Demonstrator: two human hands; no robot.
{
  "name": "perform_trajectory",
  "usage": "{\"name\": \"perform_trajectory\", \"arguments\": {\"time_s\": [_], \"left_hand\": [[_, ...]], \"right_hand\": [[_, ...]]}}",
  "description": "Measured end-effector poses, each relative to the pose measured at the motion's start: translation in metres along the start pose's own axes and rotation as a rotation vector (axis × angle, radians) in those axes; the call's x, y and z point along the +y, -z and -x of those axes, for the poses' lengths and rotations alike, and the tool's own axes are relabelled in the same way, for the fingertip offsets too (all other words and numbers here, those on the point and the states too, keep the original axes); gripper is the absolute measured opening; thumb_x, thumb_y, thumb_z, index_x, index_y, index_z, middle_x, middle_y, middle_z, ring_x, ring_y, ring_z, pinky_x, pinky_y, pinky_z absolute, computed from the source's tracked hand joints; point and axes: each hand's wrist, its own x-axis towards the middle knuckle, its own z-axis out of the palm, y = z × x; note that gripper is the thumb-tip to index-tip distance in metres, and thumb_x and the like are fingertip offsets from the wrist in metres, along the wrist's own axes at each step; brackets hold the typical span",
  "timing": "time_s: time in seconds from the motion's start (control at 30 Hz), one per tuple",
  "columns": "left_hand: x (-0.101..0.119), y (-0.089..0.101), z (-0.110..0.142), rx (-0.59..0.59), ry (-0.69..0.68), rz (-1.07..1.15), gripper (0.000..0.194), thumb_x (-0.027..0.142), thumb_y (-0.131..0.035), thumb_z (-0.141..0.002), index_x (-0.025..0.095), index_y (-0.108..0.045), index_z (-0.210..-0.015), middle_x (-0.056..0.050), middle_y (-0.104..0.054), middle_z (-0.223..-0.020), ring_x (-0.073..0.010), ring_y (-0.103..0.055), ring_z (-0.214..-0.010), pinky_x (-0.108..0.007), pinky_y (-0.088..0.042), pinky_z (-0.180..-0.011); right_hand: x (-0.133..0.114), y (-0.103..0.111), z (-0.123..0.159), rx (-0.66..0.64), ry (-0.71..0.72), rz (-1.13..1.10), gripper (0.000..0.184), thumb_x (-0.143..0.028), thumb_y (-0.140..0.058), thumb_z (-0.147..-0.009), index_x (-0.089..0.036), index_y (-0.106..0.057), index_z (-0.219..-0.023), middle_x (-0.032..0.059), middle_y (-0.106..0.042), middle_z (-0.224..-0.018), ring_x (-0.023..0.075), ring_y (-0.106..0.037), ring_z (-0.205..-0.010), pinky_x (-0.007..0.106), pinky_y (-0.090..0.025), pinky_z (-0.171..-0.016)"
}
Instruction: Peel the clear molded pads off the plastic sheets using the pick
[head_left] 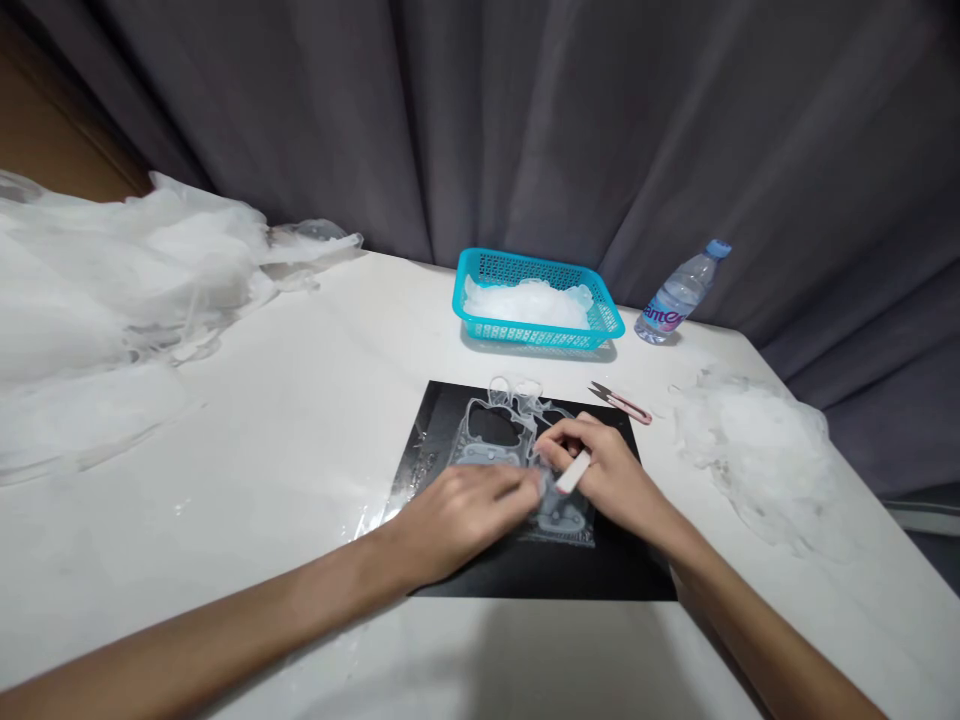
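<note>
A translucent moulded sheet (491,455) with cut-out shapes and loose, curling edges lies on a black mat (480,575). My left hand (472,505) rests over the sheet's middle, its fingers closed together on a bit of the clear material. Close beside it, my right hand (600,460) is closed round a slim tool with a flat white handle (574,472); the working end is hidden among the fingers. Both hands' fingertips nearly meet over the sheet. Just beyond the right hand lie pink-handled thread snips (621,402), blades pointing left.
A turquoise basket (540,338) holding white translucent pieces stands behind the mat. To its right is a water bottle (679,295). Filmy white material forms a large heap (127,280) at left and a smaller pile (757,445) at right. A grey curtain (525,120) hangs behind the white table (247,430).
</note>
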Motion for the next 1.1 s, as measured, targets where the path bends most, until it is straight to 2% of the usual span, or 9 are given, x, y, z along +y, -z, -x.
{"name": "perform_trajectory", "arguments": {"time_s": [0.07,0.1,0.27,0.4,0.53,0.7,0.83,0.97,1.1], "left_hand": [[0.004,-0.002,0.003,-0.013,-0.059,0.002,0.023,0.020,-0.046,-0.106,0.021,-0.068,-0.100,-0.009,-0.078,-0.105,-0.0219,-0.074,-0.095,-0.033,-0.057,-0.084],[0.005,-0.002,0.002,-0.012,-0.001,0.058,0.021,0.022,-0.046,-0.107,0.022,-0.067,-0.103,-0.008,-0.078,-0.107,-0.0214,-0.075,-0.095,-0.032,-0.058,-0.085],[-0.002,0.006,-0.013,0.035,0.501,0.521,0.027,0.046,-0.060,-0.103,0.020,-0.066,-0.103,-0.002,-0.078,-0.093,-0.0175,-0.075,-0.084,-0.026,-0.058,-0.076],[-0.012,0.010,-0.022,-0.003,0.574,0.934,0.031,0.048,-0.067,-0.099,0.018,-0.067,-0.104,-0.010,-0.080,-0.109,-0.0254,-0.078,-0.101,-0.038,-0.061,-0.093],[-0.015,0.010,-0.024,-0.012,0.646,1.176,0.033,0.048,-0.068,-0.099,0.017,-0.065,-0.108,-0.015,-0.080,-0.112,-0.0304,-0.078,-0.106,-0.048,-0.060,-0.099],[-0.018,0.013,-0.027,-0.023,0.701,1.369,0.051,0.061,-0.055,-0.102,0.012,-0.064,-0.115,-0.021,-0.080,-0.106,-0.0319,-0.079,-0.101,-0.052,-0.057,-0.102],[-0.022,0.013,-0.028,-0.053,0.676,1.416,0.062,0.066,-0.047,-0.103,0.010,-0.064,-0.121,-0.023,-0.079,-0.110,-0.0317,-0.078,-0.105,-0.052,-0.056,-0.104],[-0.024,0.013,-0.027,-0.080,0.689,1.396,0.067,0.070,-0.042,-0.103,0.011,-0.066,-0.121,-0.023,-0.077,-0.115,-0.0307,-0.077,-0.108,-0.047,-0.059,-0.099],[-0.024,0.013,-0.027,-0.098,0.653,1.405,0.069,0.071,-0.042,-0.102,0.010,-0.066,-0.121,-0.023,-0.077,-0.116,-0.0313,-0.076,-0.109,-0.048,-0.060,-0.098]], "right_hand": [[0.004,-0.005,0.000,0.151,0.026,0.166,0.019,-0.026,-0.058,-0.101,-0.021,-0.073,-0.090,0.0063,-0.073,-0.086,0.0255,-0.063,-0.089,0.037,-0.047,-0.079],[0.007,-0.004,-0.001,0.204,0.048,0.228,0.019,-0.025,-0.056,-0.101,-0.021,-0.071,-0.090,0.0069,-0.074,-0.088,0.0266,-0.062,-0.091,0.039,-0.047,-0.082],[0.031,0.018,-0.006,0.320,0.062,0.389,0.017,-0.028,-0.056,-0.102,-0.021,-0.071,-0.098,0.0088,-0.077,-0.099,0.0294,-0.059,-0.093,0.042,-0.046,-0.084],[0.048,0.033,-0.010,0.362,0.021,0.354,0.018,-0.028,-0.055,-0.101,-0.020,-0.071,-0.106,0.0107,-0.075,-0.106,0.0296,-0.060,-0.094,0.044,-0.048,-0.085],[0.038,0.030,-0.009,0.433,0.108,0.286,0.015,-0.027,-0.057,-0.101,-0.021,-0.070,-0.106,0.0105,-0.070,-0.106,0.0280,-0.061,-0.096,0.043,-0.048,-0.086],[0.008,0.012,0.001,0.264,0.305,0.159,0.012,-0.028,-0.061,-0.103,-0.023,-0.068,-0.112,0.0068,-0.070,-0.104,0.0249,-0.059,-0.097,0.041,-0.048,-0.087],[0.003,-0.001,0.005,0.102,0.304,0.075,0.010,-0.026,-0.063,-0.103,-0.023,-0.068,-0.111,0.0054,-0.070,-0.099,0.0246,-0.058,-0.098,0.040,-0.047,-0.089],[0.007,-0.004,0.005,0.098,0.235,-0.010,0.008,-0.027,-0.066,-0.101,-0.024,-0.067,-0.095,0.0023,-0.067,-0.086,0.0227,-0.056,-0.089,0.037,-0.046,-0.082],[0.008,-0.004,0.004,0.126,0.200,-0.053,0.011,-0.028,-0.065,-0.102,-0.024,-0.067,-0.092,0.0016,-0.065,-0.085,0.0214,-0.056,-0.086,0.036,-0.045,-0.080]]}}
